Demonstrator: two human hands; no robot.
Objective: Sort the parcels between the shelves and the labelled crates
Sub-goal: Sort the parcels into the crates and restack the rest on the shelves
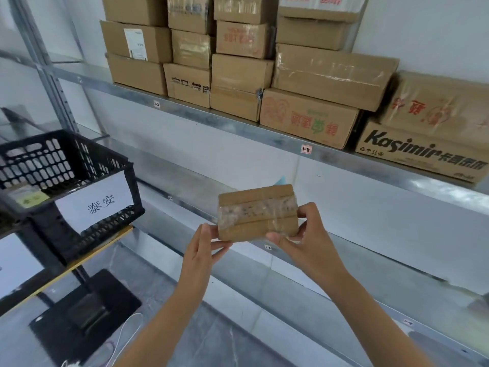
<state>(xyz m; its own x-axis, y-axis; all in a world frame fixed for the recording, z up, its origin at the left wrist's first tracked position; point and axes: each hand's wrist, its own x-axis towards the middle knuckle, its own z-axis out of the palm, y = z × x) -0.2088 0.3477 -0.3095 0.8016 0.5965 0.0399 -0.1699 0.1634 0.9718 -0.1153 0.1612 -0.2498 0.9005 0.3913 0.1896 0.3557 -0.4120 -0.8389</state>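
Crate (66, 154) with labelled packet (29, 198) inside

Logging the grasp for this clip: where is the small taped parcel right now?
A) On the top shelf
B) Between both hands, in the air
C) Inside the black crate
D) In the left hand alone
B: the left hand and the right hand each pinch one end of the small parcel, which is in the air, clear of the black crate.

Carton (423, 152): Kasimir; crate label (94, 201): 泰安; shelf tag (306, 149): 1-3.
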